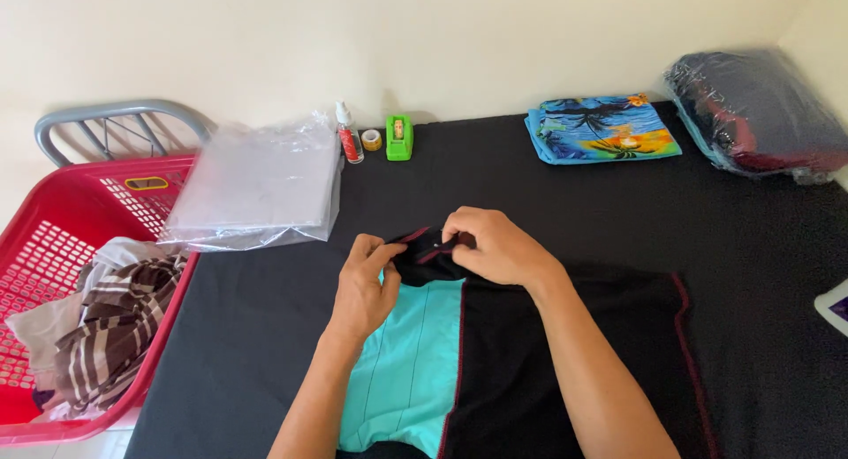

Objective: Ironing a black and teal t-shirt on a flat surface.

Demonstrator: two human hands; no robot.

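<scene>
I see my left hand and right hand both pinching the collar of the black and teal shirt, which lies flat on the black table beneath my wrists.

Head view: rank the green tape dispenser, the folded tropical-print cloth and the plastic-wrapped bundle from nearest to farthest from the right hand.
From the right hand:
1. Green tape dispenser, at the far table edge, up and left of the hand.
2. Folded tropical-print cloth, far edge, to the right.
3. Plastic-wrapped bundle, far right corner.
</scene>
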